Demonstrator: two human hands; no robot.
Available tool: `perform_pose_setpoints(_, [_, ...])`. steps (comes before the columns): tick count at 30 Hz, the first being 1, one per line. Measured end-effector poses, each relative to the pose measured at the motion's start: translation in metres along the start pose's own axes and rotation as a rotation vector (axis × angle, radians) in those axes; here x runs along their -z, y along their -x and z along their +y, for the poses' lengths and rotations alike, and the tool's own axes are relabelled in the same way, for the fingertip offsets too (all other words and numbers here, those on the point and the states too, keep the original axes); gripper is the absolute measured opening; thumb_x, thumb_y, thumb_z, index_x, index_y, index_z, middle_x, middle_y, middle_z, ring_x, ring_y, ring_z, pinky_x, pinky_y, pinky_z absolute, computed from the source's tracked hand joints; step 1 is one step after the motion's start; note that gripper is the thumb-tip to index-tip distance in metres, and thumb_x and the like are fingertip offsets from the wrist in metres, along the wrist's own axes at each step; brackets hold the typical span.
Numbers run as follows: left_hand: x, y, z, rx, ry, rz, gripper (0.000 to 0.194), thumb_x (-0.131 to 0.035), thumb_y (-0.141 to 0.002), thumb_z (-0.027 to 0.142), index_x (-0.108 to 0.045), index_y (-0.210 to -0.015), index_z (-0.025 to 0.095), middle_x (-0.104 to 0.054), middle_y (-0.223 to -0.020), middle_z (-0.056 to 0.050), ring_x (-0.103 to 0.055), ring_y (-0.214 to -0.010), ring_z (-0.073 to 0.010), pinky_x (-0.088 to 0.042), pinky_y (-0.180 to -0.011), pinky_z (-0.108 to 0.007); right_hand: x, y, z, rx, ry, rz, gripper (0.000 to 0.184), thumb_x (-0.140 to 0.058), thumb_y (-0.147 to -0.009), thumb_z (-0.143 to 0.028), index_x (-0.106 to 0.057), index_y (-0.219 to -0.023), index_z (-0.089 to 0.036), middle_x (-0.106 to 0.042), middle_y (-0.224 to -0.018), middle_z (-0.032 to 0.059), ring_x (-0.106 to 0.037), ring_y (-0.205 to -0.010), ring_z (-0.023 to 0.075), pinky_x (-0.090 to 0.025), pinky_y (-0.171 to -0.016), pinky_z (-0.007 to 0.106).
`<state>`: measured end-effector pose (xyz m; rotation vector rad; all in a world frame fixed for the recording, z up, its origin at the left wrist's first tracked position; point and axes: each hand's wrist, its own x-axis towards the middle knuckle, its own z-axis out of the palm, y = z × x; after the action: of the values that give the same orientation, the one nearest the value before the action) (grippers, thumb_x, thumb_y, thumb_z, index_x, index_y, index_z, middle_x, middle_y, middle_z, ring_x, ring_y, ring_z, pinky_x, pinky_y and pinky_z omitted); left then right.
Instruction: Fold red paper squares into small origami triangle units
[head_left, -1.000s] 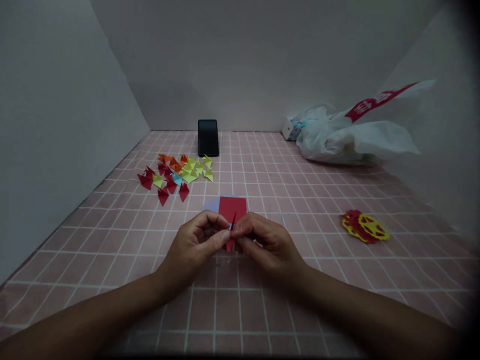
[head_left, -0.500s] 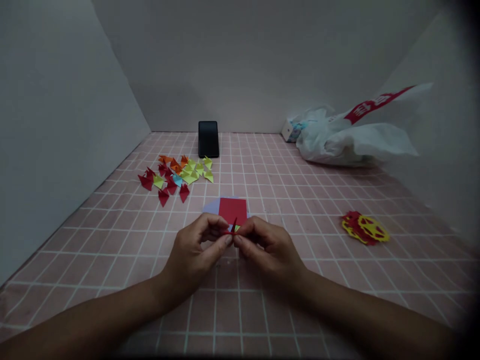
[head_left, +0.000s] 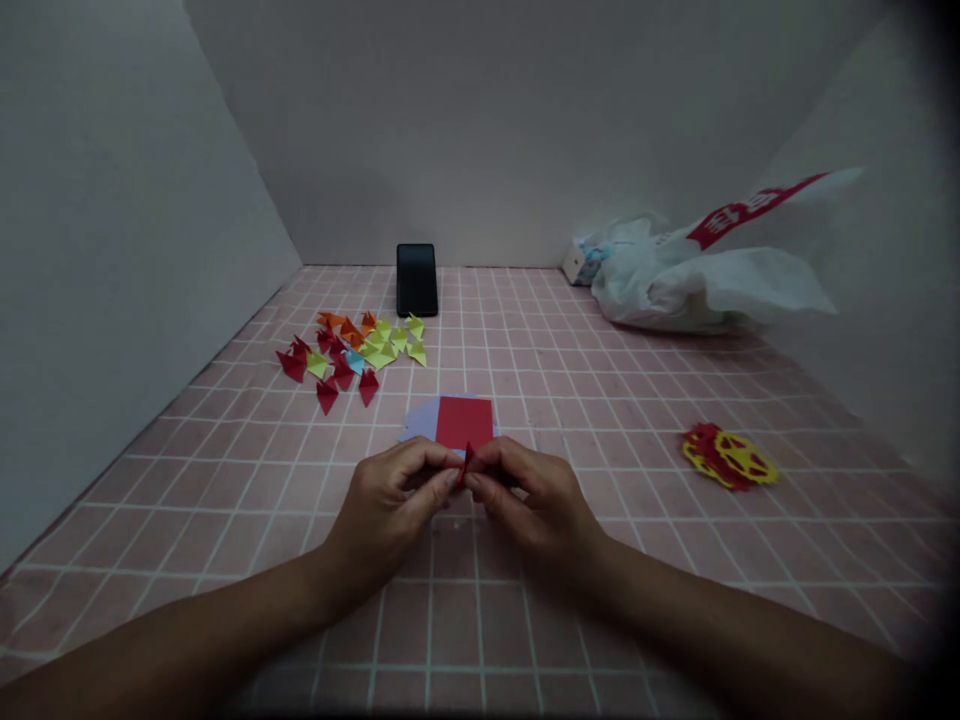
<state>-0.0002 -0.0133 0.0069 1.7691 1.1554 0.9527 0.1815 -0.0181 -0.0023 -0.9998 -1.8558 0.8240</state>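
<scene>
Between my fingertips is a small folded piece of red paper, its narrow point sticking up. My left hand pinches it from the left with thumb and forefinger. From the right, my right hand pinches the same piece, fingertips close to those of the left. Most of the folded paper is hidden by the fingers. Just beyond my hands lies a flat red paper square, resting partly over light purple paper.
Several folded paper cranes in red, orange, yellow and blue lie at the left back. Behind them a black phone leans upright. A white plastic bag and a small box sit back right. Red and yellow cut-outs lie at right.
The folded red paper has tilted between my fingers, and less of it shows. My left forefinger has closed in towards my right fingertips. Other things have stayed put.
</scene>
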Motion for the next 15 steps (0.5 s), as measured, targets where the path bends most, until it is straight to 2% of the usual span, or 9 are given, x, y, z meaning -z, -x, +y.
perform_pose_setpoints(4, [0.0, -0.001, 0.001, 0.016, 0.067, -0.048, 0.014, -0.06, -0.09, 0.026, -0.071, -0.088, 0.018, -0.072, -0.081, -0.003, -0.065, -0.076, -0.0161, -0.049, -0.072, -0.027, -0.001, 0.003, 0.001, -0.028, 0.011, 0.028, 0.011, -0.057, -0.089, -0.014, -0.054, -0.081, -0.021, -0.061, -0.073, -0.0003, -0.054, -0.063, 0.0125, -0.04, -0.059, 0.025])
perform_pose_setpoints(7, [0.0, -0.003, 0.003, 0.137, 0.208, -0.079, 0.01, -0.066, -0.085, 0.027, -0.071, -0.084, 0.018, -0.071, -0.081, -0.002, -0.064, -0.075, -0.0156, -0.05, -0.071, -0.026, 0.0, 0.002, 0.001, -0.087, -0.05, 0.009, 0.012, -0.057, -0.089, -0.015, -0.052, -0.079, -0.021, -0.058, -0.072, -0.0011, -0.052, -0.062, 0.0123, -0.039, -0.058, 0.026])
perform_pose_setpoints(10, [0.001, -0.005, 0.004, 0.285, 0.37, -0.076, 0.011, -0.068, -0.082, 0.027, -0.069, -0.077, 0.017, -0.068, -0.073, -0.001, -0.063, -0.069, -0.0139, -0.051, -0.067, -0.025, 0.001, -0.002, 0.002, -0.216, -0.213, 0.009, 0.01, -0.055, -0.092, -0.021, -0.053, -0.082, -0.021, -0.056, -0.068, -0.0025, -0.051, -0.059, 0.0115, -0.039, -0.056, 0.025])
perform_pose_setpoints(13, [0.002, -0.007, 0.004, 0.328, 0.429, -0.079, 0.015, -0.069, -0.081, 0.028, -0.068, -0.074, 0.015, -0.067, -0.068, 0.0, -0.061, -0.066, -0.0126, -0.051, -0.065, -0.024, 0.001, -0.006, 0.005, -0.329, -0.436, 0.02, 0.01, -0.058, -0.092, -0.029, -0.055, -0.088, -0.021, -0.056, -0.065, -0.004, -0.049, -0.054, 0.0102, -0.038, -0.052, 0.023])
perform_pose_setpoints(15, [0.003, -0.008, 0.004, 0.34, 0.433, -0.089, 0.016, -0.069, -0.08, 0.029, -0.068, -0.072, 0.015, -0.066, -0.066, 0.0, -0.06, -0.064, -0.0119, -0.049, -0.065, -0.023, 0.001, -0.007, 0.007, -0.394, -0.556, -0.023, 0.015, -0.062, -0.089, -0.033, -0.056, -0.086, -0.02, -0.055, -0.064, -0.0046, -0.048, -0.051, 0.0091, -0.037, -0.049, 0.022])
